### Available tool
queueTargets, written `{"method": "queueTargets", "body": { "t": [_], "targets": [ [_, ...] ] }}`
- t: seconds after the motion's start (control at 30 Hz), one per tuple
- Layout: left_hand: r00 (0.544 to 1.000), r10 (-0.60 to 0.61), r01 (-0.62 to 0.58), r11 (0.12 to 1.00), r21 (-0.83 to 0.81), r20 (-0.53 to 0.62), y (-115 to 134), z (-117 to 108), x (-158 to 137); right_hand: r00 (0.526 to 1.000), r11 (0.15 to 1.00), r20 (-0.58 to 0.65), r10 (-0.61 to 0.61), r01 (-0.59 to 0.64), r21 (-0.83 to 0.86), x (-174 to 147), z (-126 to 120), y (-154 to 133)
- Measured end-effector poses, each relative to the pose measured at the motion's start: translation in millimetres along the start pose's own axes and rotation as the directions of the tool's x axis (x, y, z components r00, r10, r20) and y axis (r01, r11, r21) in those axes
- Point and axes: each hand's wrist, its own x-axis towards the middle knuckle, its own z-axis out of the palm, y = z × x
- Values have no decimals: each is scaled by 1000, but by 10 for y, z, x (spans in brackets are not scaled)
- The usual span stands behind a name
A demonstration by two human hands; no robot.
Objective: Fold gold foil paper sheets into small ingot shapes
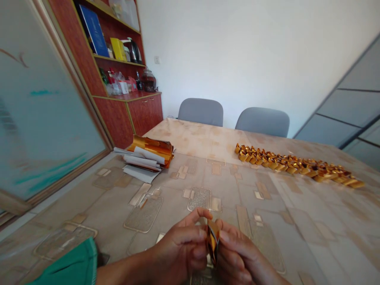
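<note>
Between my two hands, near the table's front edge, is a small folded piece of gold foil paper (pixel 213 241), held upright. My left hand (pixel 190 237) pinches its left side with thumb and fingers, the index finger curled over near the top. On the other side my right hand (pixel 237 251) grips it, thumb along the right edge and fingers bent underneath. Its lower end is partly hidden by the fingers. Far to the right, rows of folded gold paper pieces (pixel 297 164) lie packed together. A stack of gold foil sheets (pixel 154 147) with curled white-backed sheets (pixel 142 162) rests at the left.
A patterned cloth covers the table (pixel 184 221). Two grey chairs (pixel 200 111) stand behind it, against the white wall. At the back left a red-brown cabinet (pixel 145 113) holds a kettle, bottles and a glass jar. A frosted glass panel (pixel 50 118) borders the left side.
</note>
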Motion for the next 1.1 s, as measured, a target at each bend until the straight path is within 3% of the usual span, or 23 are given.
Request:
{"method": "queueTargets", "body": {
  "t": [0.27, 0.47, 0.63, 0.87, 1.1],
  "targets": [
    [992, 83, -94, 987, 127, 95, -2, 16, 7, 995, 996, -98, -19, 10, -85, -14, 64, 24],
    [992, 40, -49, 996, 73, 119, 43, -19, 2, 992, 998, -130, 3, -12, -67, -31, 47, 24],
    [994, 46, -55, 995, 85, 98, 72, -51, 27, 996, 998, -84, 37, -33, 49, -36, -26, -14],
    [996, 85, -84, 988, 130, -1, 28, -12, 43, 998, 999, -60, 24, -25, -21, -7, -38, 58],
    [999, 42, -40, 990, 137, -12, 3, 2, 34, 999, 1000, -22, 30, -30, -2, -31, -36, 34]
  ]
}}
